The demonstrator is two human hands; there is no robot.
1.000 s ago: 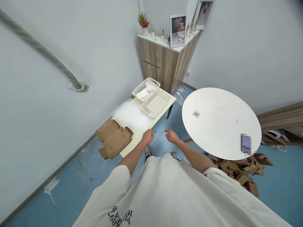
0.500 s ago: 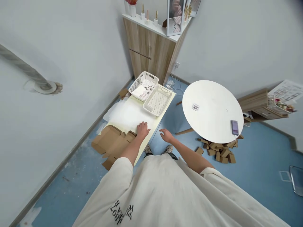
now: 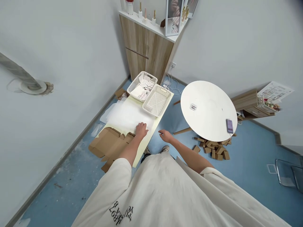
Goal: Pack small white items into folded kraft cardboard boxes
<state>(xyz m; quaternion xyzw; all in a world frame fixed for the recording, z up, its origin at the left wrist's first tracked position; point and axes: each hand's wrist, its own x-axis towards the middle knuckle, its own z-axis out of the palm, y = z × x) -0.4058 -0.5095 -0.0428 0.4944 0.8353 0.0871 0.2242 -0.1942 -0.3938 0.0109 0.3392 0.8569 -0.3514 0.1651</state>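
Observation:
My left hand (image 3: 141,130) lies palm down, fingers forward, on the near end of a stack of thin white sheets (image 3: 125,115). The stack rests on a narrow pale-yellow table (image 3: 145,150). Flattened brown cardboard boxes (image 3: 105,143) lie just left of that hand, partly hidden by my forearm. My right hand (image 3: 166,136) hovers beyond the table's right edge, thumb and forefinger apart, touching nothing that I can see. At the table's far end, a white plastic basket (image 3: 149,112) stands beside another basket (image 3: 133,85) with small papers and cards in it.
A round white table (image 3: 208,110) to the right bears a phone (image 3: 229,126) and a small printed tag (image 3: 193,107). Small brown boxes (image 3: 215,149) are heaped beneath it. A wooden cabinet (image 3: 146,41) stands behind the baskets, with cables (image 3: 174,84) on the floor beside it.
The view has turned slightly to the right, so the surroundings sit further left. My left hand stays on the sheets, and my right hand stays in the air with little change.

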